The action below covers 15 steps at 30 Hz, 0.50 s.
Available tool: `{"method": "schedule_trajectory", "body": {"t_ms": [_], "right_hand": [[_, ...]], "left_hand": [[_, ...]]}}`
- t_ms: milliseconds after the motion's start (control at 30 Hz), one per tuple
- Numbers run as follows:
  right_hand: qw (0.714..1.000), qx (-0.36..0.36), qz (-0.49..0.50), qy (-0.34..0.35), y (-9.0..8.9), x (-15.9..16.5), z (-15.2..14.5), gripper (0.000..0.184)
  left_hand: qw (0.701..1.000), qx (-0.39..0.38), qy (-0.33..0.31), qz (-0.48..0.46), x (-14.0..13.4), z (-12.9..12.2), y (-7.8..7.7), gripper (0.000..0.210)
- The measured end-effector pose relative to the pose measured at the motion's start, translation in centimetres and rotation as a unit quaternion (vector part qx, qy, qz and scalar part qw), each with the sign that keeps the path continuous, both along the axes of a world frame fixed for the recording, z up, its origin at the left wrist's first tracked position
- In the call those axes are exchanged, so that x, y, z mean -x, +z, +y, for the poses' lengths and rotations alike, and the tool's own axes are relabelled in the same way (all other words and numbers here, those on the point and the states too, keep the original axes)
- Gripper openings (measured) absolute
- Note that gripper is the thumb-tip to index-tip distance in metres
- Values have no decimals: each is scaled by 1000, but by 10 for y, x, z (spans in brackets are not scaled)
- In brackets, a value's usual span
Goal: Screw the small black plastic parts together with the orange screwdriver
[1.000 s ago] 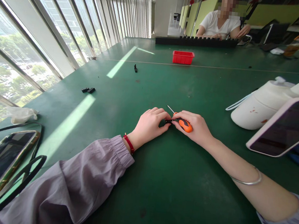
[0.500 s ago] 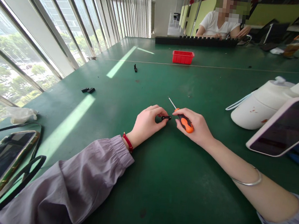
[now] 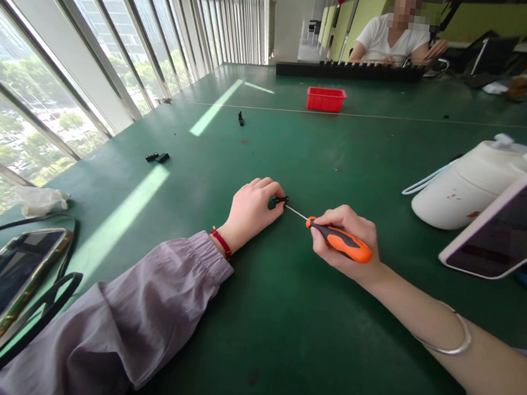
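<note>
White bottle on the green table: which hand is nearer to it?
Right. The right hand, holding the orange-and-black screwdriver, is left of the white bottle and apart from it. The left hand, pinching a small black part, is farther left.

We are seeing sunlight [image 3: 122, 219] striping the green table [image 3: 305, 335], railed windows [image 3: 8, 57] flanking its left, yellow-green partitions [image 3: 366, 26] beyond it.

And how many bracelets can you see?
2: a red bracelet on the left hand's wrist, which pinches a small black part, and a silver bangle up the arm from the right hand, which grips the screwdriver. Others may be hidden.
</note>
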State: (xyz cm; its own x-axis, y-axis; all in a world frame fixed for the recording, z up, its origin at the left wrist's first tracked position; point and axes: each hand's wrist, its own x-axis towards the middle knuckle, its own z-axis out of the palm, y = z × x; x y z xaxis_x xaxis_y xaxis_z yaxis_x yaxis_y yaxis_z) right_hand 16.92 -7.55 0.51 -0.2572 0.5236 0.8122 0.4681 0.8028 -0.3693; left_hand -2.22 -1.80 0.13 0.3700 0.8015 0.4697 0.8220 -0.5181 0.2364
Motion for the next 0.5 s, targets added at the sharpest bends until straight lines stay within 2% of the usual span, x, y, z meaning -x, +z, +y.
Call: {"method": "schedule_trajectory", "body": {"t_ms": [233, 500], "right_hand": [[998, 64, 5, -4, -1, -2, 2, 12], [998, 63, -14, 17, -1, -1, 1, 13]], "left_hand": [[999, -14, -15, 30, -4, -3, 0, 7], [998, -12, -31, 57, -5, -6, 2, 8]]}}
